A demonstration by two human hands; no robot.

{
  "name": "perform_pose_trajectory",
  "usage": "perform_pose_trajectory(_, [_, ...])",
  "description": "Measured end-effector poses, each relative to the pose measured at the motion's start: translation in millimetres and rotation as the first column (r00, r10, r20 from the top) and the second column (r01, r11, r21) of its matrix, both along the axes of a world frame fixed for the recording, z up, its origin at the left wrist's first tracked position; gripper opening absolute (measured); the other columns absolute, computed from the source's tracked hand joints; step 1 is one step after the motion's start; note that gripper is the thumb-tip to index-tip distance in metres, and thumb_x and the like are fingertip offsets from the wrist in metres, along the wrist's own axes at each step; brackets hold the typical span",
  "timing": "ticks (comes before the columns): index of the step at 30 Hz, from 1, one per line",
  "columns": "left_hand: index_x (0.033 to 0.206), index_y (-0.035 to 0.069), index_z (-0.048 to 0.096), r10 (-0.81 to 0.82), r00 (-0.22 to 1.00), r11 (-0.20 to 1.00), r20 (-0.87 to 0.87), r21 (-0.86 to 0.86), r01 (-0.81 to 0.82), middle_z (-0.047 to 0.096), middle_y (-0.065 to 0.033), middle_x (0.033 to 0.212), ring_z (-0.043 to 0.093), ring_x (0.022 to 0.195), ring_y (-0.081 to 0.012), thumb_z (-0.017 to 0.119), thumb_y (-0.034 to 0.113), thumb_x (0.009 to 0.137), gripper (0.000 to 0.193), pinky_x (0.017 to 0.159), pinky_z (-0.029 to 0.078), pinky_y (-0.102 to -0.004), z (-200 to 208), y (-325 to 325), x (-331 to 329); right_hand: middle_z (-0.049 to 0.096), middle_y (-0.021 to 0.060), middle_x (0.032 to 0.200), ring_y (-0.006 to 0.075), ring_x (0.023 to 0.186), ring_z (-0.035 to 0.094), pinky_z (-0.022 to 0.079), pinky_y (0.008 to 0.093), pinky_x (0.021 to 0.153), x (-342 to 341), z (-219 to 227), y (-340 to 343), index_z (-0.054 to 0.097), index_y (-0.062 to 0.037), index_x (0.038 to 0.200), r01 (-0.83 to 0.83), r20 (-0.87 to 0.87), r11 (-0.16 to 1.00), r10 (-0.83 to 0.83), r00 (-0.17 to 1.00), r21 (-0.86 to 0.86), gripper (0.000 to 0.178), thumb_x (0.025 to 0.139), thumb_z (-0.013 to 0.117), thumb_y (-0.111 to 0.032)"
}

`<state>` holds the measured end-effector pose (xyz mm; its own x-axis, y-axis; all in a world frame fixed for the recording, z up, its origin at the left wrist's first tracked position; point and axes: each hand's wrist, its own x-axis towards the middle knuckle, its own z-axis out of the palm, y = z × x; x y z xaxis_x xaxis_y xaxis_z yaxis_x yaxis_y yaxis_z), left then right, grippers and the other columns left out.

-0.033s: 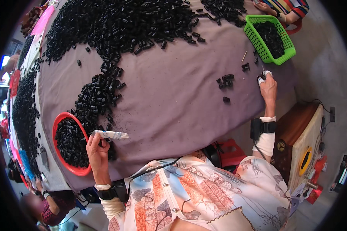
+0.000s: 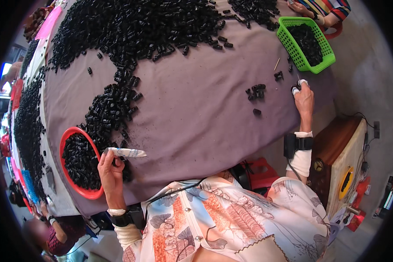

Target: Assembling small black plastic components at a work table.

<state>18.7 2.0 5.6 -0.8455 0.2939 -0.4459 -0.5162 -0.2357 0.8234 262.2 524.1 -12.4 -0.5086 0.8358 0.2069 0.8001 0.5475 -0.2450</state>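
Mauve-grey cloth (image 2: 196, 118) is seen from the head view, with a large heap of black pieces (image 2: 161, 30) spread across its far part. By the left hand (image 2: 112, 177), a pale, slim tapered packet (image 2: 129, 152) is gripped between thumb and fingers, its point directed rightward. Just left of that hand, a red basket (image 2: 91, 193) is filled with black pieces. By the right hand (image 2: 305, 100), closed with white-covered fingertips, a small dark object (image 2: 298, 87) is pinched; its kind cannot be told. Left of it, a small cluster (image 2: 255, 92) and a single piece (image 2: 257, 112) are laid apart. Beyond it, a green basket (image 2: 326, 65) is partly filled. The pieces are short, roughly cylindrical and slightly glossy; the packet is whitish, marked with blue.
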Motion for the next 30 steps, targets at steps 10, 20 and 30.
perform_pose_trajectory(10, [0.095, 0.005, 0.058, -0.006, 1.0, 1.0, -0.001, -0.004, 0.006, 0.056, 0.0002, 0.082, 0.047, 0.065, -0.0071, 0.055, 0.011, 0.089, 0.009, 0.055, 0.039, -0.0193, -0.7, 0.4, -0.8, 0.059, 0.0239, 0.075, 0.0412, 0.071, 0.057, 0.044, 0.0412, 0.062, -25.4, 15.9, -48.9, 0.056, 0.0001, 0.087, -0.237, -0.039, 0.92, 0.237, 0.971, -0.313, 0.023, 0.079, 0.061, -0.02])
perform_pose_trajectory(20, [0.091, 0.005, 0.057, 0.085, 0.996, 0.992, 0.019, -0.093, -0.083, 0.055, 0.0012, 0.079, 0.046, 0.063, -0.0061, 0.057, 0.012, 0.087, 0.008, 0.054, 0.037, -0.019, 1.9, 6.6, 2.7, 0.063, 0.0242, 0.085, 0.0432, 0.077, 0.06, 0.046, 0.0519, 0.068, -84.1, -9.6, 68.0, 0.057, 0.0003, 0.086, -0.166, 0.279, 0.961, 0.101, 0.955, 0.22, 0.017, 0.078, 0.048, -0.011])
perform_pose_trajectory(30, [0.097, 0.006, 0.057, 0.015, 1.0, 1.0, 0.011, -0.027, -0.015, 0.057, 0.0003, 0.083, 0.05, 0.067, -0.0067, 0.055, 0.01, 0.089, 0.009, 0.057, 0.041, -0.0181, -1.1, -4.2, -2.9, 0.06, 0.024, 0.08, 0.0437, 0.076, 0.057, 0.044, 0.0516, 0.066, -91.2, -19.8, 78.0, 0.056, -0.003, 0.083, -0.158, 0.192, 0.961, 0.115, 0.975, 0.227, 0.014, 0.077, 0.05, -0.014])
